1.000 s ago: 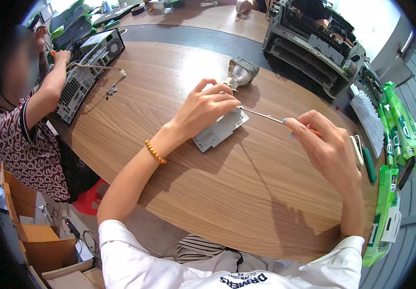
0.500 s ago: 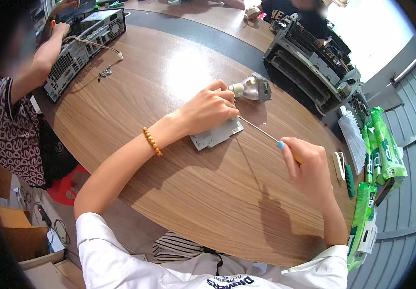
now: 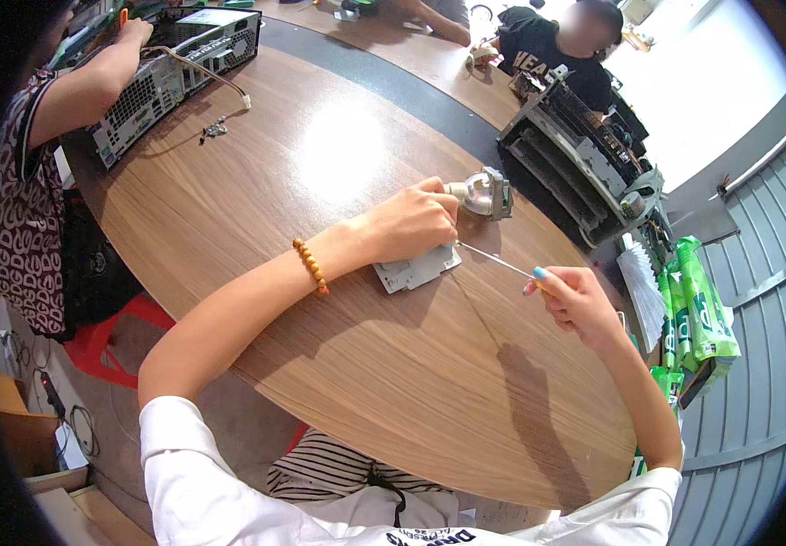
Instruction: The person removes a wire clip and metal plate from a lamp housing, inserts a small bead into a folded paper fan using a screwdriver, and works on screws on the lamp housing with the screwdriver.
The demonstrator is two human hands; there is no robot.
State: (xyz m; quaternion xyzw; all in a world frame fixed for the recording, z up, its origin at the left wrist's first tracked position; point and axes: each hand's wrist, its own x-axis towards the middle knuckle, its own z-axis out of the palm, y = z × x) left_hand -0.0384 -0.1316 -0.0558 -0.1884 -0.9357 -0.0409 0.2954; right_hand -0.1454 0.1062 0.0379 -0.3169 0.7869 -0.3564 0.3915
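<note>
My left hand (image 3: 414, 221), with a wooden bead bracelet on its wrist, is closed over a lamp unit on the table. The bulb with its clear glass reflector (image 3: 479, 194) and grey frame shows beyond the fingers. A flat pale grey plate (image 3: 420, 271) sticks out under the palm; how it joins the lamp is hidden. To the right, my right hand (image 3: 577, 305) pinches the handle of a screwdriver (image 3: 502, 262) between thumb and fingers. Its thin metal shaft slants to the left, and the tip reaches the plate's edge beside my left fingers.
An opened computer case (image 3: 152, 96) stands at the far left, with a co-worker's hand (image 3: 135, 34) on it. Small screws (image 3: 214, 130) lie nearby. A gutted grey machine frame (image 3: 579, 155) stands far right, before another person. Green packages (image 3: 707, 305) line the right edge.
The whole view has shifted a little. My right fingers have loosened and spread on the screwdriver handle, while its tip stays by my left hand. The left hand keeps its hold.
</note>
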